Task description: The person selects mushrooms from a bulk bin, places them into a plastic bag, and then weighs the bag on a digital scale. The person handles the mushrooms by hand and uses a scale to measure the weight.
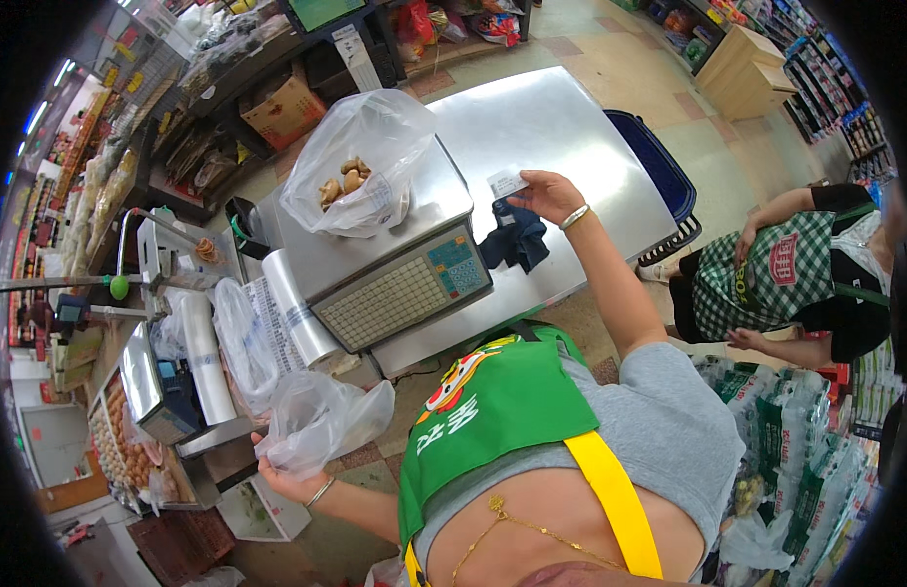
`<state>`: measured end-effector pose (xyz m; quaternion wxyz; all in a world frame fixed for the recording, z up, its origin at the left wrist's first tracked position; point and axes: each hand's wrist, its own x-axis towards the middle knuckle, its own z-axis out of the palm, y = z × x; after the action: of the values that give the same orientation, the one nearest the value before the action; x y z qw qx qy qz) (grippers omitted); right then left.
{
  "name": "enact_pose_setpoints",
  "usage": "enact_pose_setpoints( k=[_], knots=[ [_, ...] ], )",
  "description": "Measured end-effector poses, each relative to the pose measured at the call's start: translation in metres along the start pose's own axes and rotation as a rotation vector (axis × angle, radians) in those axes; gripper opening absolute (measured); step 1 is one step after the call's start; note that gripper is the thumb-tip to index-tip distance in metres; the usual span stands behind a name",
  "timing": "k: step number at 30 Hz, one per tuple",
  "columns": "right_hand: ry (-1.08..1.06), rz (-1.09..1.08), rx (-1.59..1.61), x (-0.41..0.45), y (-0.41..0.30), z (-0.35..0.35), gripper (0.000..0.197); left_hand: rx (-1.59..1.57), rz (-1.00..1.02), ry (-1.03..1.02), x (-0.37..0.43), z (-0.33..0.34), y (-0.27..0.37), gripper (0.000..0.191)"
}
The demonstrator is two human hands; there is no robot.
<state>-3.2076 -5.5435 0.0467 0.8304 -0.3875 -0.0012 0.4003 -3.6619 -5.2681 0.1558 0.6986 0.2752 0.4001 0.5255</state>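
My left hand point(292, 480) holds a translucent plastic bag point(328, 422), which bunches up over the fingers at the lower left. My right hand point(550, 198) pinches a small white printed label point(505, 183) between thumb and fingers, above the steel table. Just below that hand lies a crumpled dark blue cloth point(523, 238), against the side of a weighing scale point(394, 293) with a keypad. On the scale's steel platform sits an open plastic bag point(372, 136) with several brown mushrooms point(343, 183) inside.
A plastic bag roll point(298, 308) lies along the scale's left side. Beyond it are another roll point(207, 359) and a second scale point(149, 374). Blue baskets point(655, 158) stand past the table's right end. A person in a checked apron point(768, 268) is at the right, near bottle packs point(798, 433).
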Motion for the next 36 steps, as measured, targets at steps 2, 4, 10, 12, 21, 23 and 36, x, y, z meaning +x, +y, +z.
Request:
enact_pose_setpoints(
  k=[2, 4, 10, 12, 21, 23, 36],
  knots=[
    [-0.050, 0.026, 0.033, -0.004, 0.002, -0.001, 0.020, -0.011, -0.018, -0.013, 0.000, -0.001, 0.000, 0.041],
    [-0.179, 0.043, -0.031, -0.007, 0.005, 0.012, 0.022, -0.052, -0.042, -0.015, 0.002, 0.002, 0.001, 0.040],
    [-0.880, -0.099, -1.153, -0.031, 0.035, 0.108, 0.030, -0.055, -0.042, -0.080, 0.005, -0.006, 0.002, 0.038],
    [-1.010, -0.206, -1.415, -0.019, 0.052, 0.134, 0.037, -0.053, -0.033, -0.049, 0.003, 0.003, 0.001, 0.037],
    [-0.996, -0.259, -1.572, 0.107, 0.008, 0.251, 0.045, -0.081, 0.028, -0.078, -0.010, -0.014, 0.013, 0.036],
    [-0.922, -0.202, -1.588, 0.116, -0.012, 0.272, 0.039, -0.114, 0.035, -0.079, -0.009, -0.030, 0.013, 0.036],
    [-0.622, -0.599, -1.778, 0.135, 0.024, 0.203, 0.030, -0.106, 0.077, 0.060, -0.002, -0.039, 0.009, 0.036]
  ],
)
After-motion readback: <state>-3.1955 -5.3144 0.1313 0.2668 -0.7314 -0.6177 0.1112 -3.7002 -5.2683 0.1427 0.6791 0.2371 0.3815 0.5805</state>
